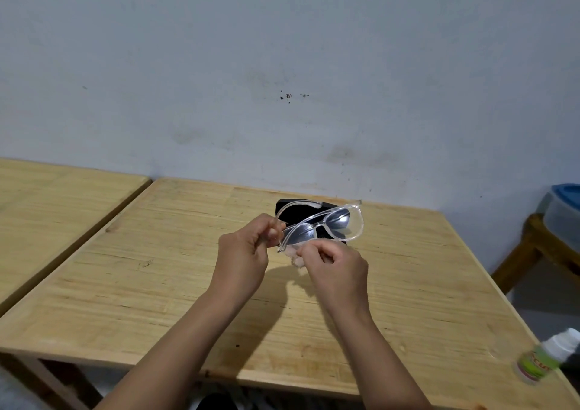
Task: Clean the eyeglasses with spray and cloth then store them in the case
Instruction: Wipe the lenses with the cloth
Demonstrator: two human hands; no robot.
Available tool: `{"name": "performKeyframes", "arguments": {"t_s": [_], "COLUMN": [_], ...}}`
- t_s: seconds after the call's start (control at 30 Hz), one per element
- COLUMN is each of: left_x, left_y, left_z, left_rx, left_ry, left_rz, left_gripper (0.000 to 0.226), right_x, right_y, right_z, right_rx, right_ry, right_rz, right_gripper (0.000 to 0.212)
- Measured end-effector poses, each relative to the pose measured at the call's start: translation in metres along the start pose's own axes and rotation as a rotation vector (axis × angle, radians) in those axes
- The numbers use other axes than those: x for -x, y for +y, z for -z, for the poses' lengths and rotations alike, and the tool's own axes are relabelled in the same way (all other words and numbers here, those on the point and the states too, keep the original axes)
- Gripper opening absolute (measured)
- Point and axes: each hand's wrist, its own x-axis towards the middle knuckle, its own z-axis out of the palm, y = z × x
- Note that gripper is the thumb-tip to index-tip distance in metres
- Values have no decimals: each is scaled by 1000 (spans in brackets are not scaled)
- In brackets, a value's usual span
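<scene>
Head view, landmark: the table (175, 271), light wood with visible grain, its far edge against a pale wall (282, 64).
Glasses (317, 226): clear plastic frame, large lenses, held in the air above the middle of the table, nearer its far edge. The frame is tilted, one lens low by the hands, the other higher and farther right. One arm of the frame is unfolded and curves back to the left over the case. The lenses look grey where the dark case shows through them.
Left hand (243, 260): closed round the glasses; fingers curled, fingertips pinching the frame at the near-left corner, by the hinge.
Right hand (334, 270): fingers curled, pinching a small pale cloth (296, 257) against the lower edge of the near lens. Only a crumpled bit of the cloth shows between the two hands.
Case (292, 210): black, lying on the table behind the glasses, close to the far edge. Mostly hidden by the frame and hands; open or closed cannot be told.
Spray bottle (547, 358): small, white cap, green and red label, lying on its side at the near-right corner of the table, well apart from the hands. Blurred; label text not readable.
Second table (47, 208): same wood, just left of the main table, a narrow gap between them.
Right of table: a wooden stool (530, 252) carrying a clear tub with a blue lid (568, 197), cut off by the picture edge.
Shadow: the arms cast a dark patch on the table below the hands.
</scene>
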Motion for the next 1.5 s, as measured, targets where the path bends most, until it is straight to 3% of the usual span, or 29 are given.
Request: {"name": "performKeyframes", "arguments": {"t_s": [0.17, 0.43, 0.53, 0.87, 1.07, 1.5], "left_x": [5, 16, 16, 9, 5, 1], "left_y": [-1, 2, 0, 0, 2, -1], "left_z": [-1, -19, -20, -16, -9, -2], "left_rx": [-8, 45, 71, 70, 24, -33], "left_ry": [3, -28, -48, -46, -41, -17], "left_rz": [19, 5, 20, 23, 9, -23], "left_gripper": [59, 54, 44, 43, 60, 50], "right_x": [7, 13, 12, 5, 3, 2], "right_y": [3, 1, 0, 6, 9, 12], "right_z": [-6, -27, -24, -14, -10, -6], "right_rx": [-60, -598, -696, -742, -742, -563], "right_ry": [199, 412, 377, 92, -65, -148], "right_rz": [72, -250, -243, -111, -86, -156], "right_gripper": [24, 25, 26, 25, 29, 26]}}
